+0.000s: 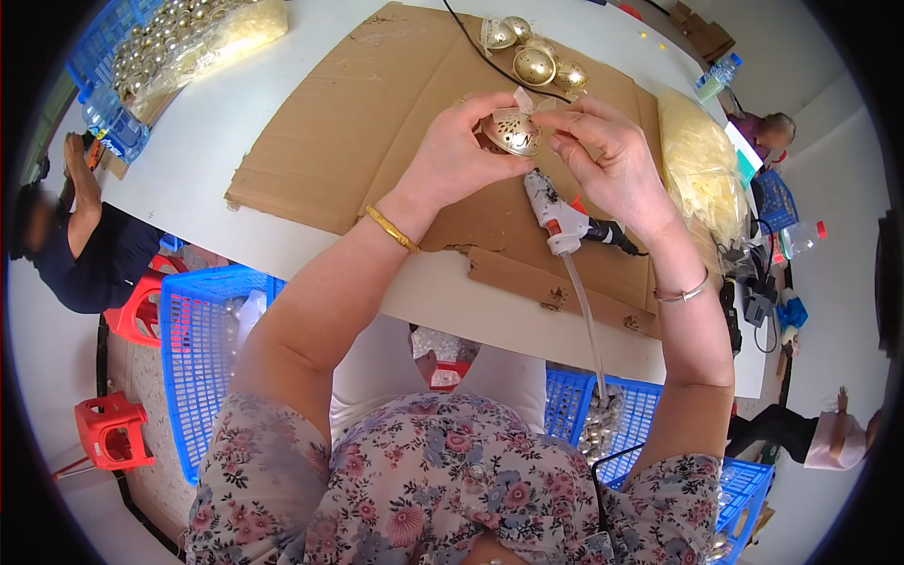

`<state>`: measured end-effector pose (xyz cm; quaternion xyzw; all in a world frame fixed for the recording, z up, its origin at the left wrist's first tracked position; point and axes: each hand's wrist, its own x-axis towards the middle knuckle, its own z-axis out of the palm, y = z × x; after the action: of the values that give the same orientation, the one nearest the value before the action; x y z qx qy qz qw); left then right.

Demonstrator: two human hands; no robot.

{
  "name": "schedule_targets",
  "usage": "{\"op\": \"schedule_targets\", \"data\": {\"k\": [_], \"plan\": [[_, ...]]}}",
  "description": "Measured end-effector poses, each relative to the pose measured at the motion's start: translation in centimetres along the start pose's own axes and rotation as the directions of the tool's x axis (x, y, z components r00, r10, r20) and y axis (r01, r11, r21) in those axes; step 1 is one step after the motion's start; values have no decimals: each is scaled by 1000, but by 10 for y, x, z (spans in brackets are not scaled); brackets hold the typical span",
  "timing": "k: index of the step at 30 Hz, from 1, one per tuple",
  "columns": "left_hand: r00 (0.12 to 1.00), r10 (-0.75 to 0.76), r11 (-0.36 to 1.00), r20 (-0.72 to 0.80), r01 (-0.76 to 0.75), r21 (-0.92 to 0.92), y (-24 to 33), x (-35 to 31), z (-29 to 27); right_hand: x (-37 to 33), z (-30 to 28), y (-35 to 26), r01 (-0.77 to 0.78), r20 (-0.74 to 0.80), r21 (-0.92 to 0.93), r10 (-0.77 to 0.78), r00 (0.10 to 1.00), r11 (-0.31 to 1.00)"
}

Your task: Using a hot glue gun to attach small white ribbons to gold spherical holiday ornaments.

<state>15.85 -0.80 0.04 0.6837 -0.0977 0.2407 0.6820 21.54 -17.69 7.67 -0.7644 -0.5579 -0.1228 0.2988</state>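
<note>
My left hand (450, 155) is curled around a gold, hollow ornament ball (513, 135) with dark cut-outs, held above the cardboard. A pale sheer ribbon (524, 100) stands up from the ball's top. My right hand (612, 155) reaches in from the other side, its fingers closed at the ribbon and the ball's upper edge; the fingertips partly hide what they grip. Just below the hands, a glue gun (563, 224) lies on the cardboard sheet (330, 141), nozzle toward the ball, a clear glue stick (586, 311) trailing from its rear.
Several finished-looking gold balls (534, 66) sit at the cardboard's far edge beside a black cable. A bag of pale ribbons (702, 169) lies at right. A heap of balls (174, 42) and a bottle (113, 122) stand far left. Blue baskets (193, 367) flank me; other people sit nearby.
</note>
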Motion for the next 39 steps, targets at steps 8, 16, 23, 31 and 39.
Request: {"op": "schedule_targets", "data": {"k": [8,16,23,31,39], "plan": [[873,487,724,-10,-397,564,14,3,4,-2,-1,0,-62,10,53,61,998,997],[828,560,647,16,-449,616,19,0,4,-6,-1,-5,-30,-44,68,33,998,997],[848,529,678,17,-434,592,21,-2,5,-9,-1,-12,-166,-121,241,199,973,956],[944,322,911,-75,-288,296,10,1,5,-10,-2,-9,2,-157,160,24,987,987],[987,150,989,-52,-149,20,3,2,3,-8,-2,-10,199,-89,-9,-199,976,980]]}}
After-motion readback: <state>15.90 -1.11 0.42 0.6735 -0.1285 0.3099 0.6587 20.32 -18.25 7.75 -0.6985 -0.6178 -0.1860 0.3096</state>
